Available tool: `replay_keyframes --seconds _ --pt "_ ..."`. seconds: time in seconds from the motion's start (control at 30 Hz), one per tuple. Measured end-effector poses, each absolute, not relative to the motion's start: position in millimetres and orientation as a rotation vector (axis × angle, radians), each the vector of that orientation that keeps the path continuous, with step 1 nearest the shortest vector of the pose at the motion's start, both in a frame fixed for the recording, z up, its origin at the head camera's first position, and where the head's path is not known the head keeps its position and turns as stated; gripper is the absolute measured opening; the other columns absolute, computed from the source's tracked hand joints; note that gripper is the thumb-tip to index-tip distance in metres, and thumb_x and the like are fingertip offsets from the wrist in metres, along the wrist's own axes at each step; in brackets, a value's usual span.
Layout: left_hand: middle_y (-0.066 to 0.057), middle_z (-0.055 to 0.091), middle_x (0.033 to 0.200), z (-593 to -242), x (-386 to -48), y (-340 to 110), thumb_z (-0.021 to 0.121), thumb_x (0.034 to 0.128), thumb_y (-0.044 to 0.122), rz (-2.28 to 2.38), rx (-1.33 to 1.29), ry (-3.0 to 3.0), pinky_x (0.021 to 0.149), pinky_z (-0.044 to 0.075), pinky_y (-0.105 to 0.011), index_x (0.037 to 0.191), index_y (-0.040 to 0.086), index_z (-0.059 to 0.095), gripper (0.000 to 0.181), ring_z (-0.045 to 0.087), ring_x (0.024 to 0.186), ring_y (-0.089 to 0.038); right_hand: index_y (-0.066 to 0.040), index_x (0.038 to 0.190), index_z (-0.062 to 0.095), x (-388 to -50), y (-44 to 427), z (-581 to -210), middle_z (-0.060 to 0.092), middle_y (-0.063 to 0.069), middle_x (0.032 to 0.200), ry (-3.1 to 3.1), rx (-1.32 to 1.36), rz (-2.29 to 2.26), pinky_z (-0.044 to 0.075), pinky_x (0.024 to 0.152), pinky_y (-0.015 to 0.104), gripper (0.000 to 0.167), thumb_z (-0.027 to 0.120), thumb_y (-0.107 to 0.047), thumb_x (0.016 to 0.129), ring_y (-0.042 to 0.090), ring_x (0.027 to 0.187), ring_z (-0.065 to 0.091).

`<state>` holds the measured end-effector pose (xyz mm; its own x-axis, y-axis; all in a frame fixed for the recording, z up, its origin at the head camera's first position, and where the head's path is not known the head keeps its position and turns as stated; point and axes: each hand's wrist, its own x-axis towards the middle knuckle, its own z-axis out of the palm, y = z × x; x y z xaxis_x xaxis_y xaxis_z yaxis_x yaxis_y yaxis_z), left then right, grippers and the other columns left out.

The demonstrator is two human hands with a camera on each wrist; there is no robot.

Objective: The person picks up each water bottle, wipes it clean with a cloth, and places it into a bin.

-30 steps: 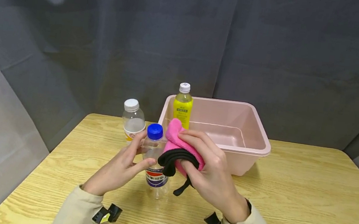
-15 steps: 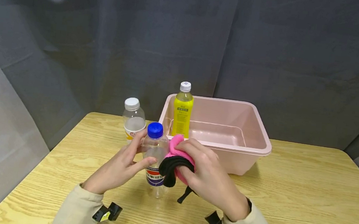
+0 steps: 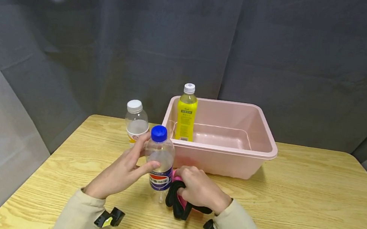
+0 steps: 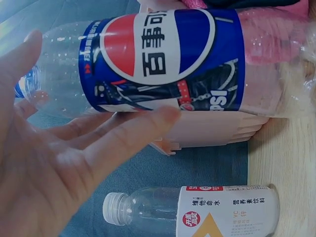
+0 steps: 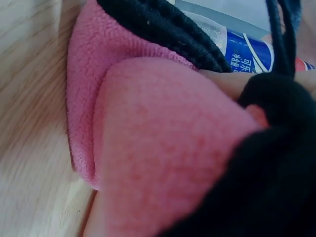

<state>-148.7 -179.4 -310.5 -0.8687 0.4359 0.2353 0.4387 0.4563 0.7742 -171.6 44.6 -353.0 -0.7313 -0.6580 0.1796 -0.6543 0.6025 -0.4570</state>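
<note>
Your right hand [image 3: 197,186] pinches the bunched pink-and-black cloth [image 3: 183,202], thumb and fingers drawn close, low at the table [image 3: 313,197], just beside the Pepsi bottle [image 3: 159,180]. Your left hand [image 3: 122,173] curves more widely round that bottle — probably to steady it, since it looks empty and easily tipped. Behind, a yellow bottle [image 3: 186,118] stands inside the pink tub [image 3: 213,148] — whose walls presumably keep it contained.
</note>
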Motion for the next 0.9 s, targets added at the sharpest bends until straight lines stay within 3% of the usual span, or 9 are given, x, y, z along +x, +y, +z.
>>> replay_keyframes --seconds 0.27,0.43,0.63,0.9 --pt "-0.025 0.045 0.147 -310.3 -147.9 -181.1 0.062 0.1034 0.025 -1.433 -0.796 -2.678 0.086 0.056 -0.059 0.156 0.018 0.018 0.069 0.054 0.126 -0.047 -0.003 0.102 0.07 -169.5 46.6 -343.3 0.065 0.002 0.093 2.825 -1.128 -0.829 0.054 0.08 0.041 0.026 0.075 0.005 0.078 0.02 0.088 0.061" --pt "-0.024 0.045 0.148 -309.8 -148.8 -180.9 0.061 0.1036 0.028 -1.429 -0.777 -2.699 0.088 0.056 -0.059 0.157 0.019 0.018 0.069 0.054 0.127 -0.045 -0.004 0.101 0.069 -161.6 52.9 -322.6 0.064 0.0 0.093 2.915 -1.177 -1.02 0.053 0.076 0.037 0.025 0.074 0.005 0.078 0.017 0.083 0.057" --pt "-0.023 0.048 0.145 -309.7 -149.1 -180.7 0.062 0.1032 0.027 -1.416 -0.788 -2.696 0.087 0.056 -0.059 0.156 0.019 0.02 0.068 0.055 0.126 -0.045 -0.001 0.115 0.071 -148.4 61.2 -298.7 0.07 0.006 0.11 2.969 -1.273 -1.382 0.057 0.08 0.038 0.037 0.077 0.007 0.079 0.02 0.093 0.065" --pt "-0.024 0.049 0.143 -310.6 -149.0 -180.7 0.061 0.1037 0.023 -1.41 -0.789 -2.68 0.087 0.056 -0.058 0.156 0.016 0.019 0.068 0.055 0.125 -0.045 0.002 0.118 0.07 -144.3 62.1 -292.2 0.069 0.007 0.115 2.944 -1.481 -1.724 0.054 0.095 0.036 0.043 0.072 0.016 0.077 0.024 0.108 0.065"
